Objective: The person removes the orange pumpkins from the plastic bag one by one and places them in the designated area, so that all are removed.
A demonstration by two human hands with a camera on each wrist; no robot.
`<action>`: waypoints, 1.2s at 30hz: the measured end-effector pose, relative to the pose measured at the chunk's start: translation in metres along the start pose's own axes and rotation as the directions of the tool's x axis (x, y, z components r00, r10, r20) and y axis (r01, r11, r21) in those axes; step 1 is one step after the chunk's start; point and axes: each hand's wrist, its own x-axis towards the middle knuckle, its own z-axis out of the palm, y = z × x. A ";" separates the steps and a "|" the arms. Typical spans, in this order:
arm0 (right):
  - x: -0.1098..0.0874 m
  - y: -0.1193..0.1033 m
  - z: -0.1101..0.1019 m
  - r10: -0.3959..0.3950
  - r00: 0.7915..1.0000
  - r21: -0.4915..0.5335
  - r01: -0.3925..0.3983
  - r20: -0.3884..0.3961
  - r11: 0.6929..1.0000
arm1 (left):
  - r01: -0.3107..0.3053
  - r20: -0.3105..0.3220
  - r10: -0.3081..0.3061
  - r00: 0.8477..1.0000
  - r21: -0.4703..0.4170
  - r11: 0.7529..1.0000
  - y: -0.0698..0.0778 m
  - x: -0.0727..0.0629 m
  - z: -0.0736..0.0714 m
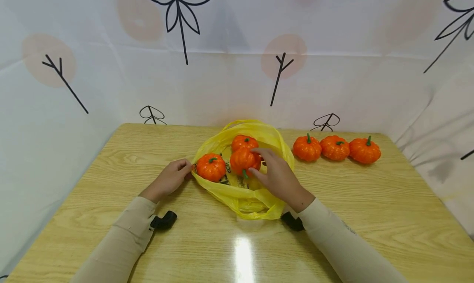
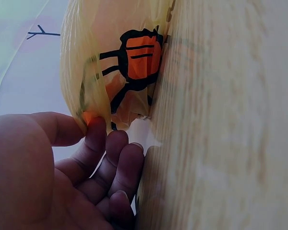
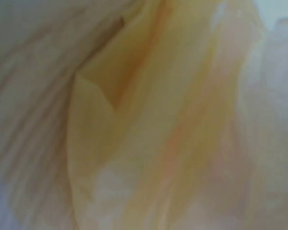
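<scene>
A yellow plastic bag point(image 1: 255, 205) lies spread with its mouth upward on the table. My left hand point(image 1: 171, 179) pinches its left rim between thumb and forefinger, the other fingers loosely curled in the left wrist view. Over the bag's opening, my right hand point(image 1: 280, 177) grips a small orange pumpkin point(image 1: 242, 159) from the right, its green stem pointing down toward me. Inside the bag sit two more: a left pumpkin point(image 1: 210, 168) and a back pumpkin point(image 1: 244, 141), the latter partly covered by the held one. Yellow film point(image 3: 158, 134) fills the right wrist view, hiding the hand there.
Three more orange pumpkins, a left one point(image 1: 307, 148), a middle one point(image 1: 335, 147) and a right one point(image 1: 364, 150), stand in a row right of the bag. The wooden table point(image 1: 200, 246) ends at a patterned white cloth point(image 1: 222, 85) behind.
</scene>
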 end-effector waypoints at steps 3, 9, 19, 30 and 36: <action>-0.001 0.002 -0.003 -0.016 0.999 0.010 0.016 -0.034 1.000 | 0.002 -0.002 -0.002 1.000 0.000 1.000 0.000 0.000 0.000; -0.005 0.007 -0.011 -0.025 0.995 0.041 0.029 -0.100 0.999 | 0.002 -0.012 -0.002 1.000 0.006 1.000 -0.004 0.000 -0.001; -0.008 0.013 -0.024 -0.009 0.987 0.100 0.025 -0.159 0.995 | -0.003 -0.002 0.003 1.000 -0.031 1.000 -0.004 -0.001 0.000; -0.013 0.029 -0.039 0.034 0.979 0.133 -0.007 -0.199 0.991 | -0.002 -0.008 0.002 1.000 -0.013 1.000 -0.002 -0.001 0.001; -0.019 0.041 -0.052 0.083 0.970 0.172 -0.043 -0.229 0.984 | -0.003 -0.002 0.003 1.000 0.011 1.000 -0.002 0.003 0.002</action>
